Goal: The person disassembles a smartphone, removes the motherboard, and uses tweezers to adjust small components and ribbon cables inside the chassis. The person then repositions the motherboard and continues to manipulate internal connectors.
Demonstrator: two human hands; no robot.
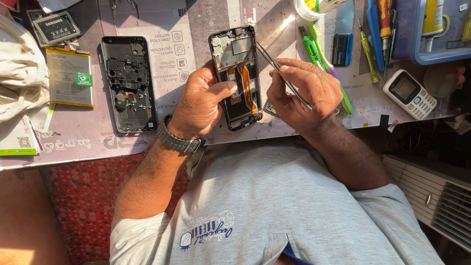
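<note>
Steel tweezers (282, 73) pinched in the right hand (301, 95) hover by the opened black phone frame (236, 73), which the left hand (201, 105) grips; placing them inside demands a steady aim.

Opened phone (237, 73), back cover off, lying face down on the work mat, long axis running away from the body, tilted slightly. Black frame, bare innards showing: silver shield near the top edge, orange ribbon cable running down the middle, dark empty bay where a battery would sit. Lower left edge gripped by the left hand (198, 105), thumb pressed across the middle of the frame. Bottom end reaching close to the mat's near edge.

Thin metal tweezers (282, 74), silvery, slanted from upper left to lower right, pinched in the right hand (299, 93). Tips closed together, resting at the phone's upper right edge.
</note>
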